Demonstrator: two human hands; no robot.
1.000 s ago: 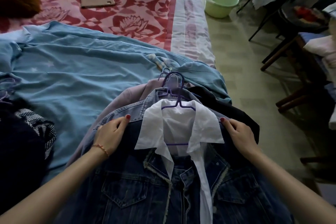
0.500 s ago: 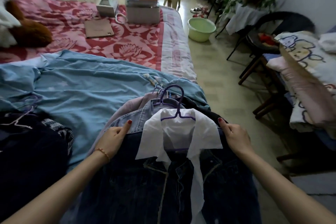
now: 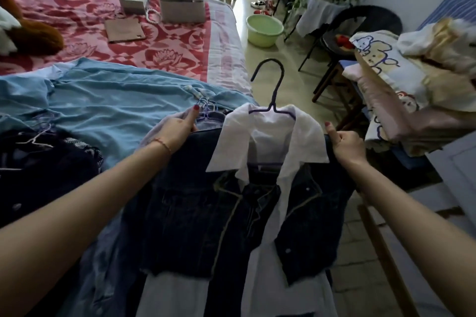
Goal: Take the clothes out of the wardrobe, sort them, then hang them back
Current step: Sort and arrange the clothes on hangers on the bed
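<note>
Two hands hold one garment set up off the bed: left hand [image 3: 177,128] grips the left shoulder of the dark denim jacket [image 3: 206,219], thumb up, fingers curled into the cloth; right hand [image 3: 346,143] grips the right shoulder, fist closed round the fabric, thumb on top. Jacket hangs open over a white shirt [image 3: 268,136], wide white collar spread over the denim collar, shirt tail showing below the jacket hem. Both sit on a purple hanger [image 3: 273,90], hook upright and tilted left, above the floor edge of the bed [image 3: 221,41]. More hangers [image 3: 207,108] and pale clothes lie bunched just behind the left hand on a light blue sheet [image 3: 103,105]. Dark clothes pile [image 3: 38,170] at far left. Green basin [image 3: 264,31] on the floor well behind. Folded bedding [image 3: 401,90] stacked at right.
</note>
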